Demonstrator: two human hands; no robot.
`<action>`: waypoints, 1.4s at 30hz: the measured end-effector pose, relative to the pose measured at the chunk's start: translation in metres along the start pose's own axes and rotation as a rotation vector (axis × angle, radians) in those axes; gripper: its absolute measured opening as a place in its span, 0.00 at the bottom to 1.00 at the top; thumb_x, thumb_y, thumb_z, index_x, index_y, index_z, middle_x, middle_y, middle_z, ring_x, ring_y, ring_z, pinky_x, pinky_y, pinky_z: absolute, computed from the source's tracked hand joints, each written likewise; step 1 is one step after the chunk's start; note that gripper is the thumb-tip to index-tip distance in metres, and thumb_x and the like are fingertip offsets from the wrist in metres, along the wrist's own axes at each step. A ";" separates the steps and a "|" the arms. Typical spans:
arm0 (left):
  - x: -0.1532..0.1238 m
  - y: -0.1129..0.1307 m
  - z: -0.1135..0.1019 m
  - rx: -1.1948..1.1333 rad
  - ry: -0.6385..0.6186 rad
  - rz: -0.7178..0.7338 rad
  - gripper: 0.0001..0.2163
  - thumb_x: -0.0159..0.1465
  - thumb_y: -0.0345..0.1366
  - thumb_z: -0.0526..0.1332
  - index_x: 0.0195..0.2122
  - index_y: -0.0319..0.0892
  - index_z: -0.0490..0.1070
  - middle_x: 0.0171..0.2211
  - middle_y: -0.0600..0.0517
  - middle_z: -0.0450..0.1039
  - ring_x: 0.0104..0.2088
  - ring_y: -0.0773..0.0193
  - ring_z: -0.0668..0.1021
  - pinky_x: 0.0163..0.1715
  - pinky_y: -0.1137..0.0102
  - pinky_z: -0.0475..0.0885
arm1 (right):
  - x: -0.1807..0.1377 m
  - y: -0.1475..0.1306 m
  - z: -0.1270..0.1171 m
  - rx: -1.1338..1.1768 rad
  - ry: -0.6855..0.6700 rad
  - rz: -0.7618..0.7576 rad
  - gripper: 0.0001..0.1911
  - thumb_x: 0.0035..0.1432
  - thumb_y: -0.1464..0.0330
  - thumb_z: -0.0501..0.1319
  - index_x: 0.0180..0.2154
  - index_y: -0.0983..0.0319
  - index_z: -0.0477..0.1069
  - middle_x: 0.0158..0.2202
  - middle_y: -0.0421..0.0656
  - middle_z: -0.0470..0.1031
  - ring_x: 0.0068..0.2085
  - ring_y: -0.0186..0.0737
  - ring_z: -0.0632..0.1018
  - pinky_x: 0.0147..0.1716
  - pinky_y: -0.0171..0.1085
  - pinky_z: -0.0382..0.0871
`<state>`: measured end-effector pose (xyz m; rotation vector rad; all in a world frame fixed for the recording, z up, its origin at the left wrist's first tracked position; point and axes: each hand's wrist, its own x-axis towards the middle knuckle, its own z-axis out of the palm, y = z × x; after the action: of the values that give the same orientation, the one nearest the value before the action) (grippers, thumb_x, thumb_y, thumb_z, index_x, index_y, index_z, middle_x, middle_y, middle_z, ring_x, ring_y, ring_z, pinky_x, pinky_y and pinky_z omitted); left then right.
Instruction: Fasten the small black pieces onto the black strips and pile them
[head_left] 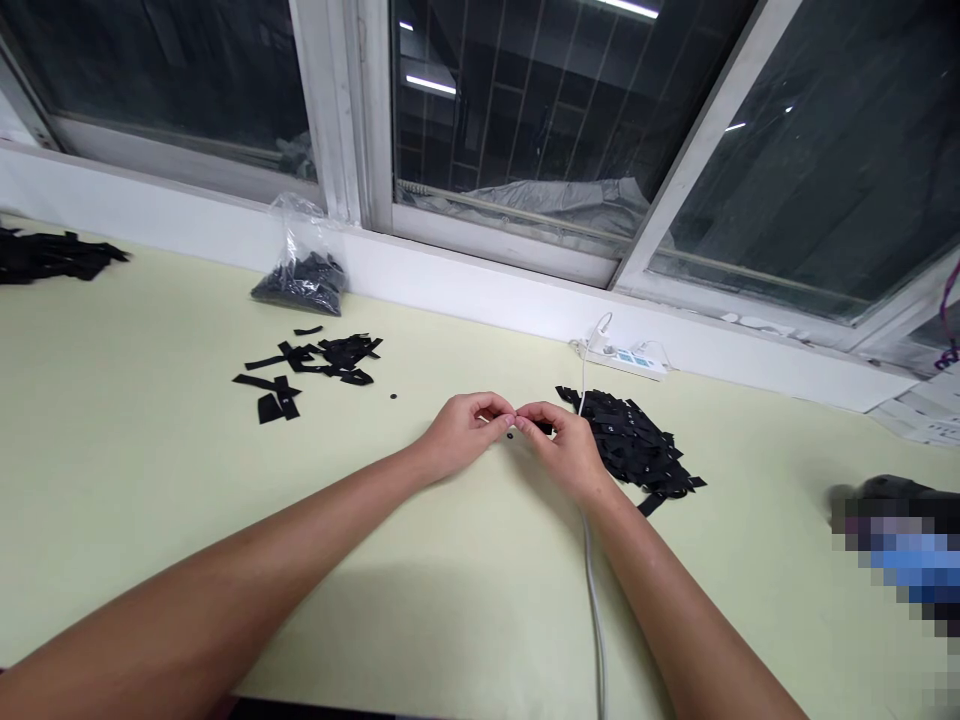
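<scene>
Two hands are meeting fingertip to fingertip over the tabletop (150, 450); the left hand (466, 432) and right hand (568, 447) are pinching a small black strip (543, 428) just beside the pile of black strips (637, 445).

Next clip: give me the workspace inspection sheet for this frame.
Surface: pale green table.
Job's things: black strip pinched by the right hand; pile of strips beside it; small black disc between the hands.
Clutter: loose strips, plastic bag of black bits, far-left heap.
Hands: left hand and right hand meet, fingers pinched tip to tip.
Cables: white cable from power strip, passing under the right hand.
Surroundings: window, dark outside; blurred patch at right.
</scene>
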<state>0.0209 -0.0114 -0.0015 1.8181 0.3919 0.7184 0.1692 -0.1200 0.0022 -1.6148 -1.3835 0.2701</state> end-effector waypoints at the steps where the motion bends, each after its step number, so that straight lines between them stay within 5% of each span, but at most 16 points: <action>1: 0.000 0.000 0.000 0.001 0.003 0.006 0.12 0.63 0.43 0.62 0.37 0.39 0.76 0.36 0.48 0.78 0.34 0.64 0.77 0.35 0.70 0.73 | 0.000 0.000 0.000 -0.010 -0.003 -0.013 0.11 0.61 0.59 0.60 0.37 0.57 0.77 0.36 0.43 0.81 0.37 0.43 0.79 0.38 0.39 0.70; 8: 0.004 -0.008 -0.005 0.110 0.146 -0.008 0.11 0.64 0.42 0.60 0.42 0.41 0.74 0.37 0.49 0.77 0.36 0.63 0.76 0.38 0.69 0.71 | 0.002 0.003 -0.006 -0.020 0.218 -0.014 0.10 0.61 0.59 0.60 0.35 0.58 0.75 0.35 0.43 0.79 0.39 0.44 0.78 0.43 0.41 0.69; 14: -0.003 -0.012 -0.002 0.476 -0.088 0.146 0.09 0.65 0.33 0.57 0.41 0.43 0.77 0.40 0.48 0.77 0.42 0.58 0.75 0.43 0.65 0.70 | 0.005 0.011 -0.009 0.035 0.369 0.067 0.14 0.59 0.55 0.61 0.36 0.59 0.74 0.36 0.46 0.78 0.38 0.45 0.77 0.39 0.41 0.70; 23: 0.000 -0.015 -0.004 0.777 -0.179 0.177 0.14 0.69 0.36 0.53 0.48 0.48 0.77 0.46 0.47 0.74 0.48 0.54 0.71 0.47 0.58 0.64 | 0.004 0.007 -0.001 0.004 0.351 0.047 0.13 0.59 0.57 0.61 0.36 0.60 0.75 0.36 0.44 0.79 0.39 0.43 0.78 0.42 0.41 0.70; 30: 0.003 -0.008 -0.007 0.821 -0.225 0.193 0.11 0.65 0.35 0.57 0.32 0.46 0.79 0.41 0.51 0.76 0.45 0.56 0.72 0.44 0.60 0.61 | 0.003 0.006 -0.001 -0.005 0.319 0.046 0.12 0.60 0.58 0.60 0.35 0.59 0.74 0.35 0.44 0.79 0.38 0.42 0.78 0.42 0.40 0.69; 37: -0.001 -0.002 -0.011 0.727 -0.236 0.141 0.05 0.61 0.35 0.59 0.32 0.42 0.73 0.35 0.49 0.75 0.41 0.57 0.74 0.42 0.64 0.65 | 0.004 0.008 0.001 0.026 0.244 0.063 0.12 0.59 0.58 0.61 0.35 0.60 0.74 0.35 0.44 0.79 0.37 0.42 0.77 0.40 0.40 0.68; 42: 0.004 -0.008 -0.011 0.427 -0.059 -0.012 0.07 0.63 0.39 0.58 0.34 0.42 0.73 0.33 0.51 0.76 0.33 0.61 0.75 0.35 0.68 0.67 | 0.005 0.006 0.004 0.265 0.060 0.099 0.14 0.56 0.56 0.64 0.34 0.60 0.74 0.32 0.43 0.77 0.32 0.39 0.74 0.34 0.38 0.67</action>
<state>0.0172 0.0014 -0.0049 2.2294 0.5477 0.6016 0.1719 -0.1132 -0.0029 -1.4596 -1.1708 0.4406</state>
